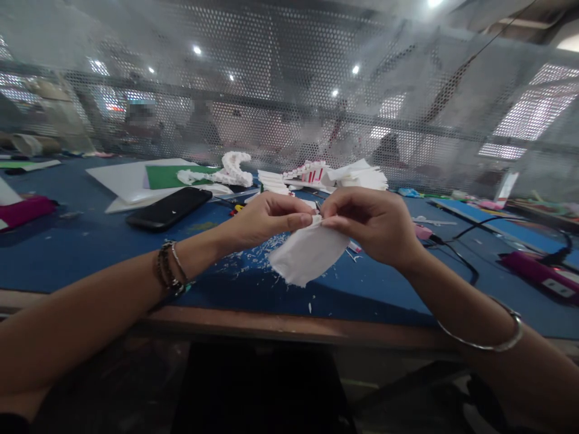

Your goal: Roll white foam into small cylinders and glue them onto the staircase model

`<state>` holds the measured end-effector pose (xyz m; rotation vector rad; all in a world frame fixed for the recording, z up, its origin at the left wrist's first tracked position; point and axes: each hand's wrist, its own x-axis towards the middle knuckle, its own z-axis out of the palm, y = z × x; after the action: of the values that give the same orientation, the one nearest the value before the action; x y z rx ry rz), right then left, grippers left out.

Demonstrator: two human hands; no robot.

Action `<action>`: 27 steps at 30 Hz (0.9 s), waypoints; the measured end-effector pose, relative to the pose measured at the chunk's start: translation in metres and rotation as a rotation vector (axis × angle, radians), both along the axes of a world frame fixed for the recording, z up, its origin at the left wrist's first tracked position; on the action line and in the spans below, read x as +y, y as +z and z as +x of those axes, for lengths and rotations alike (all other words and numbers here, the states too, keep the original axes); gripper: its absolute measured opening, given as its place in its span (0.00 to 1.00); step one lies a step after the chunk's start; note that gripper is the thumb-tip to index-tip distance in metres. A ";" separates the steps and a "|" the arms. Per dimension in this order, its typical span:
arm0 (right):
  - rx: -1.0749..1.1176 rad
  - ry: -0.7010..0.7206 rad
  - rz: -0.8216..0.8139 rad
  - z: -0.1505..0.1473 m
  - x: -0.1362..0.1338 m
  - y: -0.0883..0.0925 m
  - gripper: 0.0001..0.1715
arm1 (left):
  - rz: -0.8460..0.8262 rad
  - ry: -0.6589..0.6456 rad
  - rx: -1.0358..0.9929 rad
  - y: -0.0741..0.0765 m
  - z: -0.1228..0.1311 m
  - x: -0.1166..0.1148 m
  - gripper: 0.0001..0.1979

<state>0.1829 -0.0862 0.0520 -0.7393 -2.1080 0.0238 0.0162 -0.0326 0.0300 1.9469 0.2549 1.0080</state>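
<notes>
Between my two hands, over the middle of the blue table, hangs a thin white sheet piece [310, 253] that looks like paper or foam. My left hand [271, 220] pinches its upper edge between thumb and fingers. Close beside it, my right hand [373, 223] pinches the same edge from the other side. A small dark, thin thing shows between the fingertips, too little of it to name. White shavings [244, 262] lie scattered on the table under the piece.
A black phone [169, 208] lies left of my hands. Behind are white sheets [122, 181], a green sheet [169, 176], a curved white piece [235, 169] and folded white pieces [359, 175]. Purple power strips [538, 274] and black cables are at right. A perforated metal screen [289, 90] stands behind.
</notes>
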 end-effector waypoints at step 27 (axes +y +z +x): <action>0.039 -0.114 0.268 -0.006 0.000 -0.012 0.04 | -0.133 -0.011 -0.159 -0.012 0.006 0.003 0.09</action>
<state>0.1767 -0.0863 0.0402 -0.6885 -1.9794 -0.2985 0.0218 -0.0293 0.0178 1.7377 0.2157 1.1040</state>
